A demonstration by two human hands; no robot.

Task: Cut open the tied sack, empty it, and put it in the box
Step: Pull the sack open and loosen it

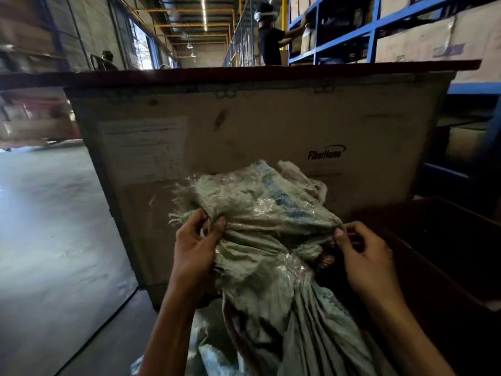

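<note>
A dirty grey-green woven sack (pixel 271 213) with a faded blue stripe and a frayed top edge bulges up in front of me, its neck bunched into a knot (pixel 307 252) near the middle. My left hand (pixel 195 248) grips the sack's frayed left edge between thumb and fingers. At the right, my right hand (pixel 363 256) pinches the cloth beside the knot. A large cardboard box (pixel 271 126) printed "FiberHome" stands right behind the sack. No cutting tool shows.
A dark brown bin (pixel 447 253) sits at my right. Bare concrete floor (pixel 48 226) stretches to the left. Blue racks (pixel 374 31) with cartons rise at the back right, where a person (pixel 271 39) reaches into a shelf. Another person (pixel 108 61) is far left.
</note>
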